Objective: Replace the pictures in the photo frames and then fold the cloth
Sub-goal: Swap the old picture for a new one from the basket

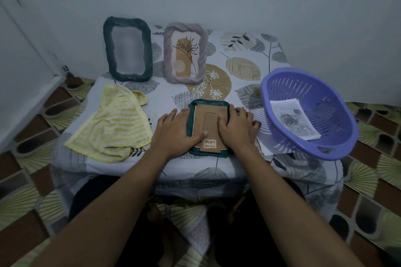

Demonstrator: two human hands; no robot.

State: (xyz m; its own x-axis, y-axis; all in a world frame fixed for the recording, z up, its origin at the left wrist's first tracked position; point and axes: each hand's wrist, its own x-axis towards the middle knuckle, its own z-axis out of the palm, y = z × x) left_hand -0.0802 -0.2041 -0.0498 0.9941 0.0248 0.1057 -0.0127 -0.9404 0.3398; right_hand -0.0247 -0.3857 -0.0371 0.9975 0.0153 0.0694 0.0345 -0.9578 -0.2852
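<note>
A dark green photo frame (208,103) lies face down at the table's front middle, its brown cardboard back (206,121) with a barcode sticker facing up. My left hand (175,129) presses on the frame's left edge, thumb on the cardboard. My right hand (237,127) presses on the right side, fingers over the back's stand. A second dark green frame (128,52) stands at the back left with no picture visible. A mauve frame (185,52) with a flower print stands beside it. A crumpled yellow striped cloth (112,123) lies at the left.
A purple slotted basket (325,149) sits tilted at the right, holding a grey rose picture (293,119). White paper sheets (263,147) lie under it. The low table (245,67) has a leaf-print cover and stands against a pale wall. Patterned floor surrounds it.
</note>
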